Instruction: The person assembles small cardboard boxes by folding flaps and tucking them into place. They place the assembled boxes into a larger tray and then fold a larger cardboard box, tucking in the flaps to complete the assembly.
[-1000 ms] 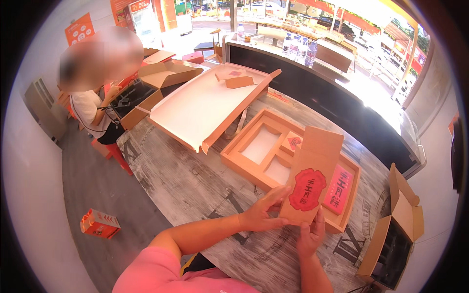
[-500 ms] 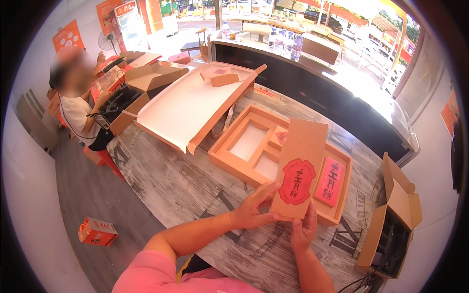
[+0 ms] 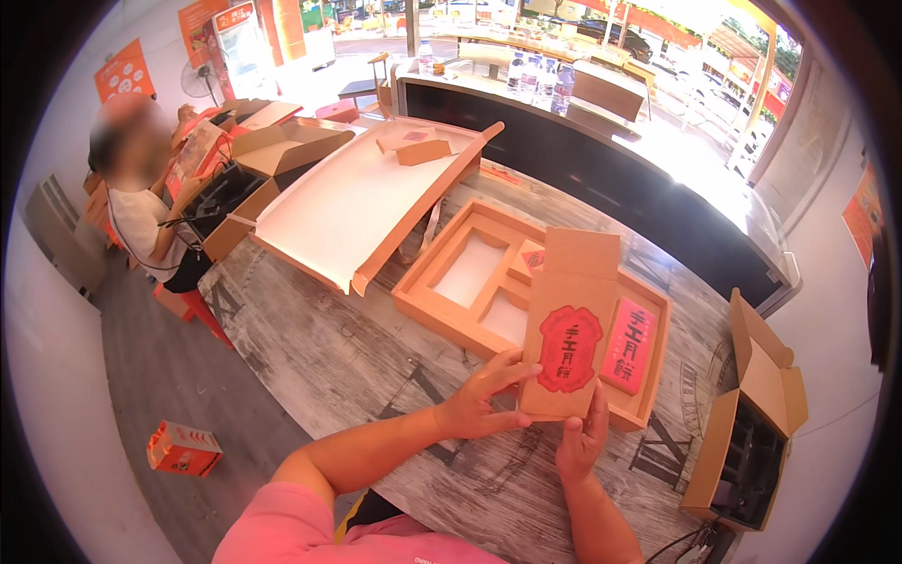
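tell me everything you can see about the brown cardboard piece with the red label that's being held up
The cardboard piece is a long, plain brown rectangle that looks stiff. Its lower half bears a red label with a wavy outline and dark characters. It is tilted slightly, top leaning right in the picture, label facing the camera. The left hand grips its lower left edge, the right hand its lower right corner. It hides part of the compartmented box. Its back cannot be seen.
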`<act>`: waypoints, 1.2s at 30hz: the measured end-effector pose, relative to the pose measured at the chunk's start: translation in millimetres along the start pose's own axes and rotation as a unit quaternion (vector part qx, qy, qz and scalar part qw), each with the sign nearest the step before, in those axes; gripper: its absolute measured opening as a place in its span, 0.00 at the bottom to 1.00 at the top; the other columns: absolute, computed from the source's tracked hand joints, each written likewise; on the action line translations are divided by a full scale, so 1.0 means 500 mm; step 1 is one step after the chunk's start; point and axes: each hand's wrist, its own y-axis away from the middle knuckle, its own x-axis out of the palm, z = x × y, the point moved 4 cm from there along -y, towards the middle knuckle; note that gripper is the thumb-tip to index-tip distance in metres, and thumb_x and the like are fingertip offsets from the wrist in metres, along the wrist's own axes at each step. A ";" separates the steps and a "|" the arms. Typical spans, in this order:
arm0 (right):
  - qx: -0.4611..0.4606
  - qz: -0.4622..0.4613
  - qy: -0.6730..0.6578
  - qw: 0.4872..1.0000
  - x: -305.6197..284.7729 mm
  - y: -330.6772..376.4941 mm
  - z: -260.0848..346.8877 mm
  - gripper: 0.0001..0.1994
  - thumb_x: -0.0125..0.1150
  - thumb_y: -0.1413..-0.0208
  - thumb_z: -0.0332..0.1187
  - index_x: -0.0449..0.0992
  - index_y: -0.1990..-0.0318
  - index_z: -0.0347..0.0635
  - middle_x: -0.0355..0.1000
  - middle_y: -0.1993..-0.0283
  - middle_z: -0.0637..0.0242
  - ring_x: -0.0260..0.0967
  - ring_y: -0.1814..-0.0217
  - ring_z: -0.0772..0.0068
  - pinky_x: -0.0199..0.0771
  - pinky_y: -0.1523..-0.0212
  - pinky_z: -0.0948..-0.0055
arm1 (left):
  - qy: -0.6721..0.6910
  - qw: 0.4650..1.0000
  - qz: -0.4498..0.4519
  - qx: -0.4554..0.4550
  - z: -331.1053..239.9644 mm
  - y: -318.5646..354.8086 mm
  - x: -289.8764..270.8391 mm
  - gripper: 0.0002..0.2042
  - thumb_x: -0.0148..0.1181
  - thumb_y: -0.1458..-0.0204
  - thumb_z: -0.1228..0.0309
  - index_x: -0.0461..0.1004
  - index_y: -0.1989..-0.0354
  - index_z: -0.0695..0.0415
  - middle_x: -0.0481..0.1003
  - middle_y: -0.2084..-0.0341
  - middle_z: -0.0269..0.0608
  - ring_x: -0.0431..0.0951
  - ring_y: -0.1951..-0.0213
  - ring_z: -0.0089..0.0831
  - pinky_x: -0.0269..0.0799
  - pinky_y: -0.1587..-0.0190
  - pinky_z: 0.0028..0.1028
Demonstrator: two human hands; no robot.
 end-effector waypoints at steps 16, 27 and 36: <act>-0.044 -0.015 0.039 0.998 0.004 -0.022 0.029 0.37 0.61 0.28 0.54 0.63 0.27 0.31 0.57 0.23 0.49 0.63 0.25 0.58 0.68 0.28 0.59 | -0.001 1.000 0.017 0.009 -0.020 -0.011 -0.005 0.44 0.84 0.51 0.66 0.66 0.25 0.55 0.64 0.30 0.52 0.73 0.34 0.42 0.78 0.37 0.36; -0.061 0.004 0.012 0.998 0.018 -0.026 0.034 0.39 0.67 0.34 0.57 0.63 0.28 0.35 0.55 0.22 0.52 0.69 0.29 0.60 0.77 0.35 0.61 | 0.039 0.999 -0.018 -0.002 -0.002 -0.004 -0.007 0.37 0.80 0.46 0.63 0.70 0.29 0.57 0.72 0.38 0.51 0.79 0.45 0.38 0.81 0.46 0.34; -0.070 0.007 0.028 0.997 0.015 -0.026 0.031 0.39 0.68 0.34 0.55 0.62 0.28 0.35 0.55 0.22 0.52 0.70 0.30 0.60 0.78 0.36 0.62 | -0.011 1.000 -0.013 0.022 -0.016 -0.007 -0.014 0.37 0.81 0.47 0.64 0.70 0.29 0.56 0.73 0.39 0.53 0.81 0.46 0.41 0.81 0.47 0.34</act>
